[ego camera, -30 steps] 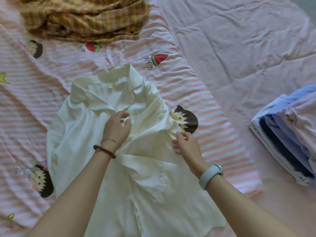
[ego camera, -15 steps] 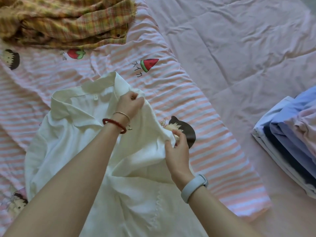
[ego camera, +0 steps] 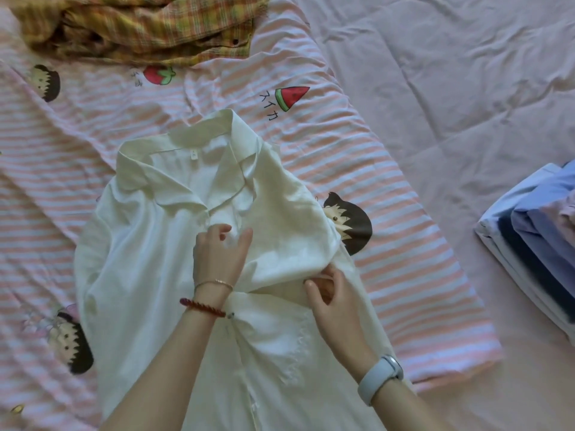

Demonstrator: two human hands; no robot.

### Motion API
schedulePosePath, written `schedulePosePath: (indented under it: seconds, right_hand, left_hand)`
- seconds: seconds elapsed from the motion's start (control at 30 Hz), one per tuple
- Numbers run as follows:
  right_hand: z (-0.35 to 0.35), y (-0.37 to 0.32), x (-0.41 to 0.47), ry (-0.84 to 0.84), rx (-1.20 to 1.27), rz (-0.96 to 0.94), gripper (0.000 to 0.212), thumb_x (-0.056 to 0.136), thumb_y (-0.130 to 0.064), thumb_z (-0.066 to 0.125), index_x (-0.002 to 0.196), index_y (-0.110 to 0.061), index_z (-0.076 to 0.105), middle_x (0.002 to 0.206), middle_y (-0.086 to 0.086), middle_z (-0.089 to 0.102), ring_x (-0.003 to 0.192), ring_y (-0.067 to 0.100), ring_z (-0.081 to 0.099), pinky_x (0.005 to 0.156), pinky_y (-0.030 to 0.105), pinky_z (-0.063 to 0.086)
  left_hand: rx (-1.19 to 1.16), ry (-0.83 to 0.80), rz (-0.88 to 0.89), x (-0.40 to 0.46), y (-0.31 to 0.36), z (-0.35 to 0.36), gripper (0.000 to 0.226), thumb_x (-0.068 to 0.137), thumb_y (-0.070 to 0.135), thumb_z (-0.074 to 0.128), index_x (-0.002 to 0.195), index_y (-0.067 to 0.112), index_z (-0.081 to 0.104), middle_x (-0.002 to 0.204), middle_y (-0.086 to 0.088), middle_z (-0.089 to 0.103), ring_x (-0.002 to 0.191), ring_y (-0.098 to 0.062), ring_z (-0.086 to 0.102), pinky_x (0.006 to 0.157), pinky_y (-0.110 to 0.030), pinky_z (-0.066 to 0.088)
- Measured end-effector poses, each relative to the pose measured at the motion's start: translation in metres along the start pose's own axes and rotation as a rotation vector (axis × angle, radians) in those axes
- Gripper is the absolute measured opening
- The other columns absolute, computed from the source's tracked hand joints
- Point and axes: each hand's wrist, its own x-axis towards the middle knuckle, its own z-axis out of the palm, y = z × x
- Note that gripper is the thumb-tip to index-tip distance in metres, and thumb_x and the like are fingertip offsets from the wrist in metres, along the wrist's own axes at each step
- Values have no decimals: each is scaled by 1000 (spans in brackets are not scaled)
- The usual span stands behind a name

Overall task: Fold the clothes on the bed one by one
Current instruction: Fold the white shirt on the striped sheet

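A white collared shirt (ego camera: 149, 269) lies front-up at the centre of the bed, on a pink-and-white striped sheet (ego camera: 389, 244) printed with cartoon faces, a strawberry and a watermelon slice. Its collar points toward 12 o'clock and its hem runs off the frame at 6 o'clock.

The left hand (ego camera: 217, 256) rests on the shirt's chest just below the collar opening, its grip narrow, thumb and forefinger pinching a small bit of the front placket. The right hand (ego camera: 334, 306), at about 4 o'clock from the left one, has its fingers curled round a bunched fold of the shirt's right-side panel, lifted slightly off the layer beneath.

A crumpled yellow plaid garment (ego camera: 140, 26) sits at 11 o'clock. At 3 o'clock, on the plain pink quilt (ego camera: 451, 88), lies a stack of folded clothes (ego camera: 535, 250) in blue, navy and pale pink.
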Motion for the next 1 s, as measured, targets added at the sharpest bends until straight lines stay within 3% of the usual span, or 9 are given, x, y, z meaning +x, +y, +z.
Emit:
schedulePosePath:
  seconds: [0.13,0.23,0.3,0.4,0.53,0.7,0.77,0.87,1.0]
  right_hand:
    - [2,15,-25,-187,-773,-232,38,91,-34,46,128,-24,46,116,-9,57,110,15,49,89,31,37]
    - [4,7,-36,-255,-1065,-265,33,92,-35,39,122,-26,48,111,-5,58,106,21,50,76,33,28]
    - [6,-3,-53,-253,-1042,-320,28,93,-30,39,118,-25,50,106,-6,58,96,21,54,67,30,27]
    - [14,-14,-81,-458,-820,-418,33,93,-28,45,125,-25,50,104,-7,56,88,17,56,68,26,37]
    - [46,-21,-113,-839,-138,30,35,94,-22,50,129,-20,53,112,-6,59,98,6,58,76,21,53]
    - [63,7,-108,-255,-357,26,32,96,-17,44,127,-14,52,111,-1,59,104,14,56,78,8,40]
    - [64,18,-100,-90,-433,93,37,96,-18,44,131,-8,46,120,6,56,105,17,53,82,16,37]
    - [72,27,-99,-58,-357,221,40,95,-25,47,131,-9,43,112,2,56,95,12,49,81,22,36]
    - [93,25,-109,0,-293,175,12,90,-19,48,91,-10,56,75,-5,51,73,14,49,60,22,36]
  left_hand:
    - [166,22,-113,-42,-38,4,55,79,48,61,122,16,47,121,-6,42,112,-25,44,80,-30,37]
    - [1,-96,-257,-37,-43,-5,31,80,38,66,92,14,50,92,-4,50,82,-24,51,70,-29,42]
    - [-334,-242,-370,-39,-46,-21,7,85,13,60,83,10,54,79,-11,55,65,-24,54,62,-32,53]
    - [-664,-454,-381,-40,-51,-45,14,89,-3,50,95,5,60,81,-11,63,66,-20,63,53,-26,56]
    - [-787,-398,-300,-36,-71,-79,21,90,-2,49,107,5,58,85,-8,61,71,-19,58,52,-21,53]
    - [-504,-454,-389,-48,-113,-80,18,93,19,55,108,11,56,91,-11,63,76,-22,62,57,-29,55]
    - [-397,-462,-331,-60,-132,-70,20,92,21,57,107,7,57,88,-10,64,74,-21,62,59,-26,55]
    - [-289,-456,-215,-84,-153,-55,14,93,20,54,93,6,57,86,-13,60,81,-27,59,77,-39,51]
    - [-334,-382,-52,-101,-169,-60,21,96,22,47,79,9,45,62,1,39,55,-14,36,50,-24,31]
